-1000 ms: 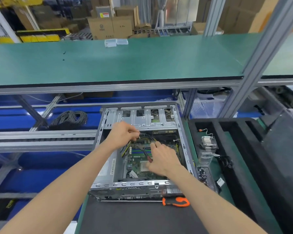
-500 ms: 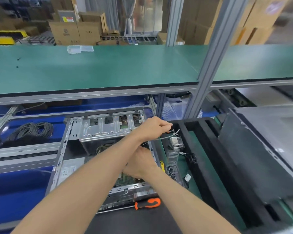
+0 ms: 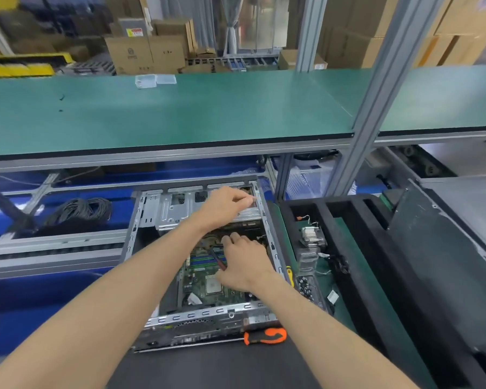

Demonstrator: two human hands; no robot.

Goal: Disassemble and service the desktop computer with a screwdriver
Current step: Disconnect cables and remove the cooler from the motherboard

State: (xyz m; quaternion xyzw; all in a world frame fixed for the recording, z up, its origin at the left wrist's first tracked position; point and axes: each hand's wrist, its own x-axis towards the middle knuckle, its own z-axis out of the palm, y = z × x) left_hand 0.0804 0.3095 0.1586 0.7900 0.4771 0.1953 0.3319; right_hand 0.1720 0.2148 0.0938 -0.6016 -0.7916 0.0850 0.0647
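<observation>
The open desktop case [image 3: 197,314] lies flat on the black mat, its green motherboard [image 3: 199,279] and bare CPU [image 3: 213,285] exposed. My right hand [image 3: 243,265] reaches inside over the board. It grips a thin screwdriver with a dark red handle [image 3: 219,259], tip angled up-left toward the cables. My left hand [image 3: 226,203] hovers over the metal drive cage [image 3: 174,213] at the case's far end, fingers curled with the thumb against them; I see nothing between them. A second screwdriver, orange and black [image 3: 265,336], lies on the mat against the case's near side.
A black foam tray [image 3: 357,248] right of the case holds a heatsink [image 3: 311,237], loose screws [image 3: 306,284] and small cables. A yellow-handled tool [image 3: 290,275] sits between case and tray. The grey side panel [image 3: 446,242] leans far right. A green shelf [image 3: 180,113] overhangs; coiled cable [image 3: 79,210] lies left.
My left hand reached right over the foam tray, then came back above the drive cage. My right hand stayed inside the case with the screwdriver. The camera swung right, then partly back left.
</observation>
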